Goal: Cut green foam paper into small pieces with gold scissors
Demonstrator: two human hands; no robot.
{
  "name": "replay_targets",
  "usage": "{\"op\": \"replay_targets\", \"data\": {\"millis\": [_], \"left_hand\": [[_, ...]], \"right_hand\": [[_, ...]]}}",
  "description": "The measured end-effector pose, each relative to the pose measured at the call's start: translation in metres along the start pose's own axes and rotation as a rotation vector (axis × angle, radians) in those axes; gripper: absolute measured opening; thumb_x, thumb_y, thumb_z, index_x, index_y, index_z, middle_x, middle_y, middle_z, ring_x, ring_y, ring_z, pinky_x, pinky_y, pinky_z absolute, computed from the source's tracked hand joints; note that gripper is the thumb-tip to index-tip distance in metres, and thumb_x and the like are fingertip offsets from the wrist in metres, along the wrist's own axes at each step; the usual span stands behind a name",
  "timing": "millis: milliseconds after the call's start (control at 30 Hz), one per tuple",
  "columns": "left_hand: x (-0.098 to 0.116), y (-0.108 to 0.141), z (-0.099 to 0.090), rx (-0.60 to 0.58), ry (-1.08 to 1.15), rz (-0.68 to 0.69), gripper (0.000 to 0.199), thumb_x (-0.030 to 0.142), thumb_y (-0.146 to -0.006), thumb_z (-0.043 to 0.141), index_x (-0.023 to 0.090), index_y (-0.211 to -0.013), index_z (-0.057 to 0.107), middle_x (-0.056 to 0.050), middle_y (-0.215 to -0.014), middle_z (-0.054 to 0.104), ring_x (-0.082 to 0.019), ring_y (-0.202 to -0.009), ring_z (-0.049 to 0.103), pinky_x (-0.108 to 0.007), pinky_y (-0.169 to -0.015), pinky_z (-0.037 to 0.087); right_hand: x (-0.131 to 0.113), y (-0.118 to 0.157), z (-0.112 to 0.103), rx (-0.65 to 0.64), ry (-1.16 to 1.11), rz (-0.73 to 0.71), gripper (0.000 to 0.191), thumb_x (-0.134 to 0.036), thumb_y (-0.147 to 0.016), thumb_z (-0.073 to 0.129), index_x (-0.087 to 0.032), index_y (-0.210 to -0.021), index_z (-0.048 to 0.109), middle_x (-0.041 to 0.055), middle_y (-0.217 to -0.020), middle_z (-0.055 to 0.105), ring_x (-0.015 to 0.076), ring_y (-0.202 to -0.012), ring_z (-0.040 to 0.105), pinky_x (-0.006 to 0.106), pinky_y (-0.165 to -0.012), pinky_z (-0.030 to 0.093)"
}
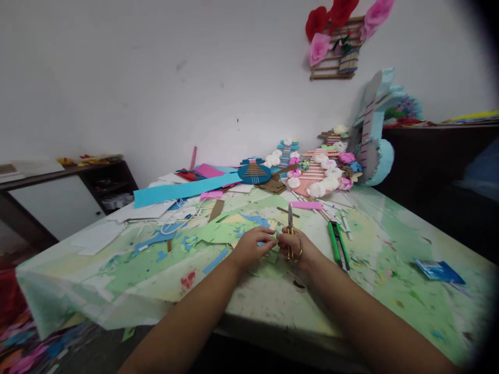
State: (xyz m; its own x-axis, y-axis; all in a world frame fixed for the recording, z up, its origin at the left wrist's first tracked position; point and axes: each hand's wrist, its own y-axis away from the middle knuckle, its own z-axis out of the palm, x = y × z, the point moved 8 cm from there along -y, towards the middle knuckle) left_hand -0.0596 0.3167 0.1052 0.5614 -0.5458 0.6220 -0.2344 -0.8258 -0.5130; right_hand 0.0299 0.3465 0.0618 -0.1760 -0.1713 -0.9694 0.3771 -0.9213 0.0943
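Near the front edge of the table, my right hand (300, 248) is closed around a pair of scissors (290, 221) with gold-coloured handles. Their blades point up and away from me. Close beside it on the left is my left hand (253, 246), its thumb and fingers curled together in a pinch. Whatever lies between those fingertips is too small to make out. Green paper (218, 232) and blue scraps lie just beyond the left hand. A green utility knife (338, 244) rests to the right of the scissors.
A long blue paper strip (187, 189) crosses the back left. Decorated craft pipas, including a dark blue one (254, 173), stand near the wall. Several markers (346, 224) lie behind the knife. A blue packet (440, 271) sits at the right, on the green-stained tablecloth (393, 244).
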Motion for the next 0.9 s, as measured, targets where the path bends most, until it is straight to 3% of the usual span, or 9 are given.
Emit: {"op": "replay_targets", "data": {"millis": [167,267,367,433,533,700,900], "left_hand": [[-0.021,0.002,0.0,0.08,0.186,-0.232,0.019,0.028,-0.059,0.058,0.017,-0.073,0.055,0.0,-0.065,0.055,-0.01,-0.059,0.051,-0.023,-0.055,0.041],[-0.037,0.005,0.002,0.121,0.397,-0.411,0.022,0.027,-0.058,0.059,0.015,-0.075,0.055,0.0,-0.062,0.055,-0.01,-0.058,0.053,-0.024,-0.057,0.043],[-0.047,0.008,-0.003,0.258,0.692,-0.542,0.021,0.026,-0.055,0.062,0.014,-0.07,0.053,0.001,-0.059,0.055,-0.01,-0.057,0.056,-0.026,-0.062,0.044],[-0.048,0.009,-0.008,0.348,0.83,-0.566,0.023,0.026,-0.053,0.064,0.014,-0.068,0.052,0.002,-0.058,0.056,-0.01,-0.057,0.056,-0.027,-0.063,0.045],[-0.045,0.01,-0.012,0.361,0.857,-0.564,0.023,0.027,-0.052,0.065,0.013,-0.064,0.052,0.002,-0.055,0.056,-0.011,-0.054,0.057,-0.026,-0.06,0.046],[-0.043,0.011,-0.011,0.336,0.807,-0.571,0.022,0.031,-0.054,0.063,0.012,-0.063,0.056,0.001,-0.051,0.056,-0.01,-0.048,0.055,-0.025,-0.053,0.045],[-0.041,0.01,-0.007,0.327,0.886,-0.551,0.024,0.028,-0.055,0.063,0.012,-0.072,0.058,-0.002,-0.066,0.061,-0.01,-0.058,0.057,-0.026,-0.065,0.046]], "right_hand": [[-0.002,-0.001,0.002,-0.015,0.144,-0.052,0.025,-0.03,-0.055,0.054,-0.02,-0.065,0.033,-0.0082,-0.044,0.037,0.0058,-0.037,0.035,0.019,-0.038,0.024],[-0.008,-0.003,-0.006,0.071,0.24,-0.125,0.032,-0.037,-0.056,0.057,-0.02,-0.07,0.034,-0.0056,-0.054,0.044,0.0085,-0.047,0.043,0.021,-0.044,0.029],[-0.018,-0.001,-0.014,0.173,0.436,-0.223,0.037,-0.042,-0.053,0.061,-0.02,-0.071,0.037,-0.0037,-0.061,0.047,0.01,-0.054,0.045,0.022,-0.05,0.03],[-0.021,0.004,-0.01,0.185,0.788,-0.259,0.038,-0.051,-0.056,0.056,-0.02,-0.072,0.041,-0.0016,-0.064,0.051,0.011,-0.055,0.045,0.023,-0.051,0.029],[-0.016,0.011,0.006,0.104,1.131,-0.274,0.043,-0.059,-0.059,0.048,-0.019,-0.075,0.042,0.0005,-0.064,0.053,0.0119,-0.055,0.046,0.022,-0.051,0.028],[-0.012,0.019,0.021,0.016,1.281,-0.305,0.044,-0.06,-0.065,0.04,-0.018,-0.079,0.041,0.0018,-0.065,0.053,0.0117,-0.056,0.045,0.021,-0.05,0.025],[-0.013,0.015,0.018,0.049,1.323,-0.29,0.044,-0.06,-0.068,0.035,-0.019,-0.081,0.042,0.0036,-0.069,0.055,0.0136,-0.058,0.046,0.022,-0.049,0.024]]}}
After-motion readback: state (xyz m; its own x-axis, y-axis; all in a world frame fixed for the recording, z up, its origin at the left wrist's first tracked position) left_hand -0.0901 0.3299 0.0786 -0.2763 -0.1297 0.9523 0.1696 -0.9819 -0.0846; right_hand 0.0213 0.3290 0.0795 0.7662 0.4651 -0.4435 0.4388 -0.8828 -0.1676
